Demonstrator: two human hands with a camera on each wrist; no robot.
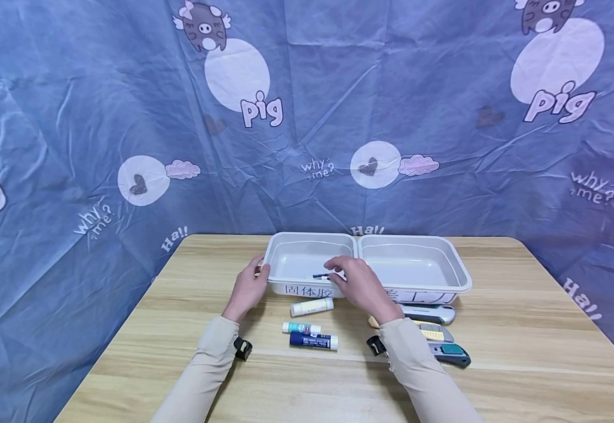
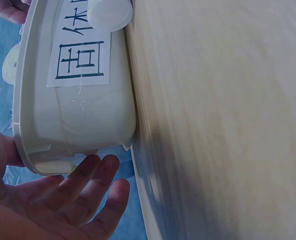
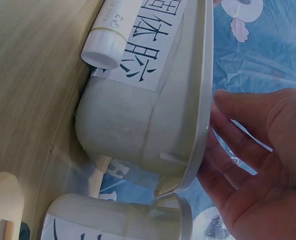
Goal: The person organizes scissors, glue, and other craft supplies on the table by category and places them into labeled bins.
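Observation:
My left hand (image 1: 248, 286) grips the front left corner of the left grey-white bin (image 2: 97, 122), thumb over the rim and fingers along the outside. My right hand (image 1: 359, 284) reaches over that bin's front rim, its fingers loosely bent and apart in the right wrist view. Close by its thumb, a small dark blue and white piece (image 1: 321, 276) shows inside the bin; the rim hides part of it. In front of the bin lies a white glue stick (image 1: 312, 307). Nearer are a teal-and-white glue stick (image 1: 298, 328) and a dark blue one (image 1: 312, 341), side by side.
A second bin (image 1: 418, 267) stands against the first on the right; both carry printed paper labels. Before it lie several utility knives: a grey one (image 1: 433, 314), a yellow one (image 1: 433, 333) and a green one (image 1: 452, 353), partly behind my right arm. Patterned blue cloth (image 1: 307, 117) hangs behind the table.

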